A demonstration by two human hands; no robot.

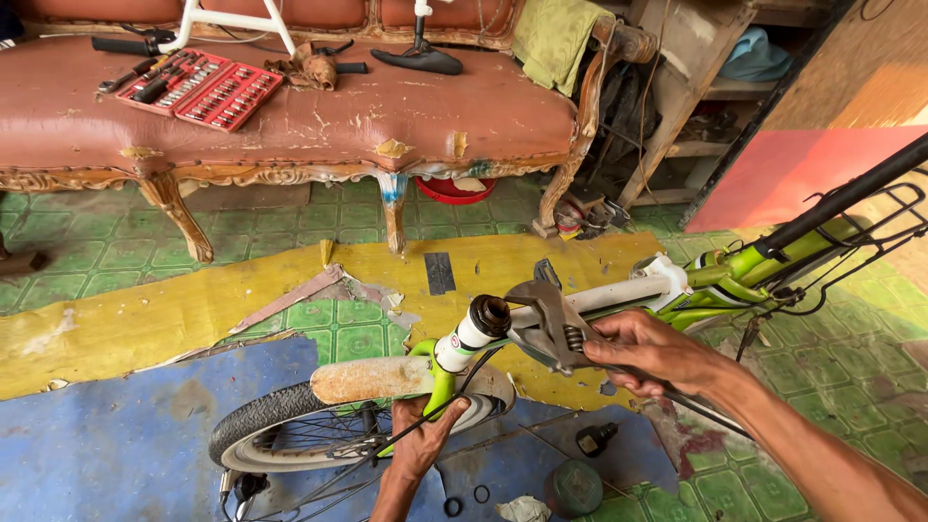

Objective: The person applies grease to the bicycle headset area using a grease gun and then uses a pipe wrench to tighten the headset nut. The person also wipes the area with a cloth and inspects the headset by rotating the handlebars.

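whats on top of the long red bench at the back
On the red bench: an open red socket set, a black bicycle saddle, a rusty part and white handlebars with a black grip. A green cloth drapes its right end, covering that part.

steel wrench (549,327) — jaws at head tube (471,333)

Tool case on the bench, small stickers on the bike

An open red socket-set case (198,87) lies flat on the worn red bench (387,116) at upper left, both halves lined with rows of silver sockets. On the bicycle's white head tube (462,340) sits a small round red-edged sticker (454,340). No signs or screens are in view
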